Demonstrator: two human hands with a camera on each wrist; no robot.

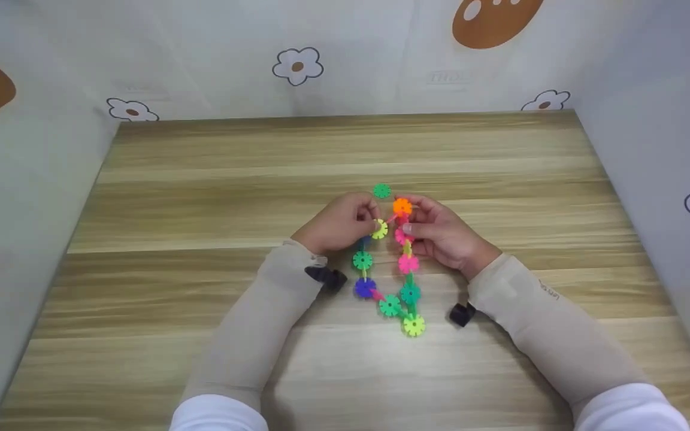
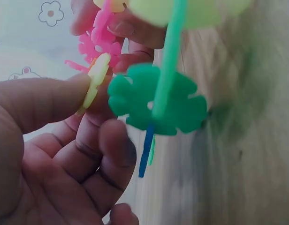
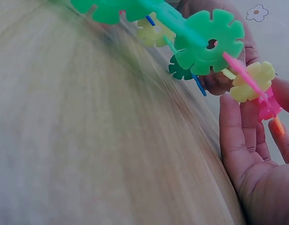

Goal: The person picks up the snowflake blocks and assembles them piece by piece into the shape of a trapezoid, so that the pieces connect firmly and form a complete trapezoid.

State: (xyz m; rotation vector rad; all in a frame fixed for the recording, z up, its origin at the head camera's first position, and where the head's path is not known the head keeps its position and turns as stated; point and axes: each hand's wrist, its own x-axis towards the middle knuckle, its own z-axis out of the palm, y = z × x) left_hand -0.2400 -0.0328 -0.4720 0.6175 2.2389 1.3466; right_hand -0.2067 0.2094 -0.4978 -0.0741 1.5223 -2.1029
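Observation:
A chain of colourful notched snowflake discs hangs in a loop between both hands in the head view. My left hand [image 1: 340, 222] pinches a yellow disc [image 1: 380, 229] between thumb and fingers; in the left wrist view this yellow disc [image 2: 95, 84] is edge-on. With thumb and fingers my right hand [image 1: 444, 234] grips a pink disc [image 1: 403, 233], just below an orange disc [image 1: 402, 207]. Down the chain come another pink disc [image 1: 408, 264], a blue disc [image 1: 365, 288] and several green ones. A yellow-green disc [image 1: 414, 325] forms its lowest end.
A single green disc [image 1: 382, 190] lies beyond the hands on the wood-grain table [image 1: 201, 197]. Pale walls with printed flowers [image 1: 297, 66] stand at the back and sides. Black wrist mounts [image 1: 462, 314] hang beside both sleeves.

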